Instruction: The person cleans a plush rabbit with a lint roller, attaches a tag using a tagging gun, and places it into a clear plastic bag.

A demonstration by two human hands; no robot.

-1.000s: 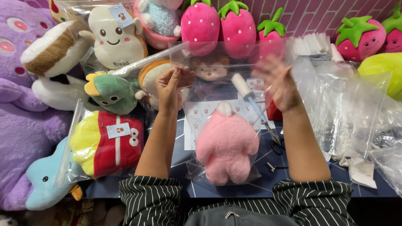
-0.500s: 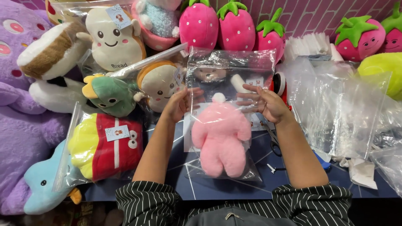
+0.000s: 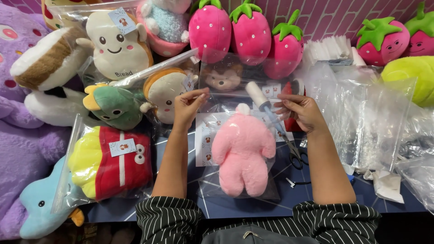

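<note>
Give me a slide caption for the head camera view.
Both hands, left hand and right hand, pinch the top of a clear bag holding a pink plush toy.

Pink plush toy (image 3: 244, 156) — face-down in clear plastic bag (image 3: 235, 190), w/ legs toward wearer.

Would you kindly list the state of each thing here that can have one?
Clear plastic bag: mouth held open by both hands, pink plush toy inside.
Pink plush toy: lying flat, back up.
Left hand: pinching the bag's top edge.
Right hand: pinching the bag's top edge.
Red and yellow plush in a bag: bagged, lying flat.
Scissors: lying on the table, untouched.
</note>
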